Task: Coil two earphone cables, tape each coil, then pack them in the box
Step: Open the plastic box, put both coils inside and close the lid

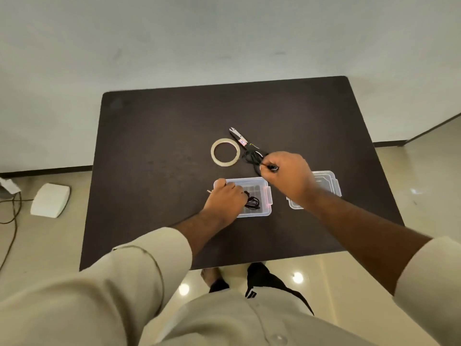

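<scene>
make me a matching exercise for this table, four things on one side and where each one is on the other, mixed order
Things:
1. tape roll
2. scissors
3. lid
4. coiled cable

Places:
a. inside the clear box
b. behind the right hand
c. flat on the table, left of the scissors
d. farthest back, blades pointing away

Pairs: 1-c, 2-d, 3-b, 4-a

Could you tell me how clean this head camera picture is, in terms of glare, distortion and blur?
Head view: wide-angle bending curves the table edges; bright ceiling-light spots glare on the glossy floor; right hand and cable look slightly soft; sleeves are nearest.
</scene>
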The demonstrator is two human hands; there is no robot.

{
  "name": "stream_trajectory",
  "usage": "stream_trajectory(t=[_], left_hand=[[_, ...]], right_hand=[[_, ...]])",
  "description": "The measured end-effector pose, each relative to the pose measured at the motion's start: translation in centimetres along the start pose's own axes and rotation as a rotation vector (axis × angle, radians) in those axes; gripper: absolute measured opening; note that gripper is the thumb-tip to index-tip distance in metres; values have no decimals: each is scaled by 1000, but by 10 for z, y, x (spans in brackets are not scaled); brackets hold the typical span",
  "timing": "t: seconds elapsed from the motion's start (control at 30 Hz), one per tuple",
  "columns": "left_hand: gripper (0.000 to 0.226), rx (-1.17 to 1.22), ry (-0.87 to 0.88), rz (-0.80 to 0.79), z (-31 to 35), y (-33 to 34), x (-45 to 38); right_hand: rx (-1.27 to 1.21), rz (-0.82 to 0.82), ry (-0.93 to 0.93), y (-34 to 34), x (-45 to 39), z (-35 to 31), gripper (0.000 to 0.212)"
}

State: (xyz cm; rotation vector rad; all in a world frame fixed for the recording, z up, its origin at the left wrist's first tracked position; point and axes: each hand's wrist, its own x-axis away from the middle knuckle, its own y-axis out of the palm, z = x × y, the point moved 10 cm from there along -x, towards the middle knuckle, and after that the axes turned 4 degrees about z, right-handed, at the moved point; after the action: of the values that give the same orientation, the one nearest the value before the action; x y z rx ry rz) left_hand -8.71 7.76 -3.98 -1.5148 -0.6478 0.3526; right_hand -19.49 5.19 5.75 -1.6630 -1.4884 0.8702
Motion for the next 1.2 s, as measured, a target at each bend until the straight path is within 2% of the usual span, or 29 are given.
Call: stream_trajectory(t=[0.2, 0.37, 0.43, 0.5, 0.57, 0.63, 0.73, 0.8, 1.0, 1.2], left_hand=[[15, -34, 6, -96, 14, 24, -18], [16, 105, -60, -137, 10, 37, -31], [18, 196, -129, -96, -6, 31, -27], [18, 255, -192, 35, -29, 19, -8], [16, 327, -335, 186, -60, 16, 25], [14, 496, -565, 267, -91, 25, 57], [27, 866, -856, 201, -107, 62, 80], [39, 1083, -956, 145, -106, 81, 85], [40, 1086, -969, 83, -107, 85, 81], [17, 1001, -935, 8, -109, 80, 75]], right_hand=[[59, -24, -54, 6, 13, -12, 17], [119, -102, -113, 15, 19, -18, 19], [169, -154, -137, 21, 21, -17, 21], [225, -207, -169, 29, 24, -14, 21], [273, -259, -209, 39, 28, -12, 23], [306, -299, -237, 52, 31, -10, 26], [370, -380, -259, 76, 33, -5, 28], [457, -421, -307, 93, 33, -4, 26], [638, -498, -458, 134, 31, -11, 18], [665, -537, -469, 156, 26, -12, 20]])
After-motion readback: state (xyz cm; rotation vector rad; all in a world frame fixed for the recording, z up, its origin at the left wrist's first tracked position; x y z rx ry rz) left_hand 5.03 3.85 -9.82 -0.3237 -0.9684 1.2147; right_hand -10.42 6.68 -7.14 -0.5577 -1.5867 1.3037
